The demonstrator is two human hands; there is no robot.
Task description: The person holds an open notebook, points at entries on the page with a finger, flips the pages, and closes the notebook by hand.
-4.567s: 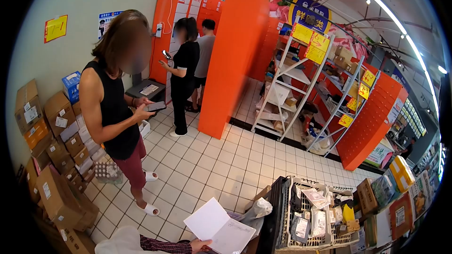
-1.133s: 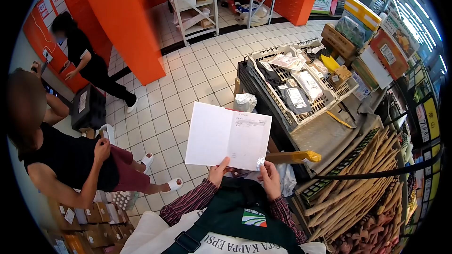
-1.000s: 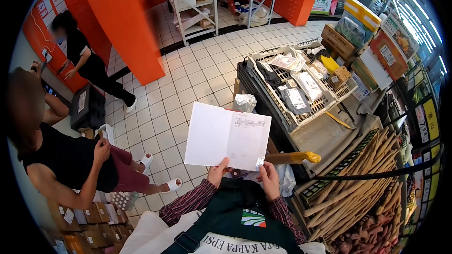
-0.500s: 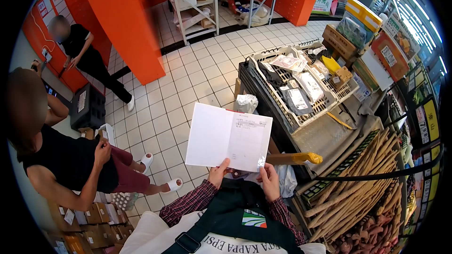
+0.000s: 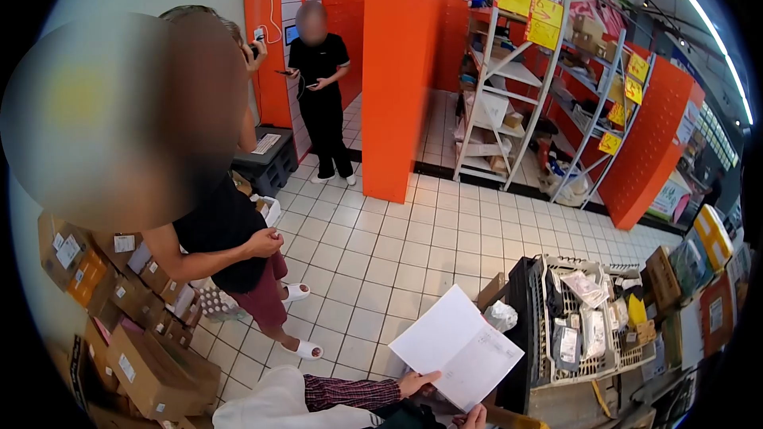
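An open booklet with white pages (image 5: 457,345) is held low in front of me, its right page bearing some lines of writing. My left hand (image 5: 419,384) grips the lower edge of the booklet near the fold, thumb on the page. At the bottom right corner of the booklet is my right hand (image 5: 470,418), partly cut off by the frame edge, its fingers closed on that corner. To the right, white plastic crates (image 5: 540,334) hold several wrapped parcels.
A person in a black top (image 5: 230,230) stands close on the left, another (image 5: 318,71) by orange lockers (image 5: 266,32). Cardboard boxes (image 5: 151,369) are piled at lower left. Beyond the orange pillar (image 5: 401,71) stand metal racks (image 5: 517,71).
The view has swung up and to the left, so the booklet and crates sit lower and further right. The farther person now faces this way. My hands still hold the booklet.
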